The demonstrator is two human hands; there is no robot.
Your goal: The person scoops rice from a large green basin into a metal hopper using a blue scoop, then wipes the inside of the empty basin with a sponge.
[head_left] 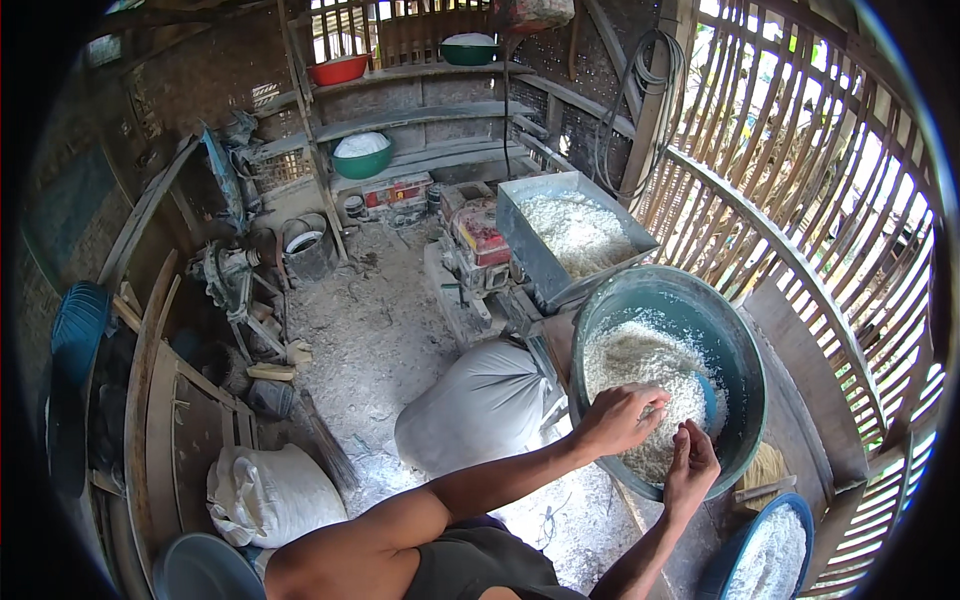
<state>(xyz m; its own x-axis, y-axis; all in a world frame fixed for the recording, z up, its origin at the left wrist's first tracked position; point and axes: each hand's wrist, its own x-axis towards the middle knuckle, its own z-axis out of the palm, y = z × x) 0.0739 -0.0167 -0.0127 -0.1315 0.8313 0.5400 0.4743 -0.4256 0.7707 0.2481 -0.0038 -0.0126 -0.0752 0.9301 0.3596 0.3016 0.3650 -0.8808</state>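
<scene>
A large green tub (pixel 754 352) stands to the right, holding white grain (pixel 640 358) that looks like rice. Partly sunk in the grain is a blue rounded piece of plastic (pixel 712 402), perhaps a scoop or bowl. Over the near side of the tub hangs my left hand (pixel 622 420), its fingers loosely bent and slightly apart, with nothing seen in it. Close by on its right, my right hand (pixel 692 468) is raised at the tub's rim, thumb and fingers pinched together. Whatever may be between those fingertips is hidden.
Behind the tub sits a metal hopper (pixel 645 243) of white grain beside a red machine (pixel 478 230). A tied, full sack (pixel 470 405) leans left of the tub. A blue basin (pixel 768 555) of white powder is at lower right. A slatted wall (pixel 790 150) bounds the right.
</scene>
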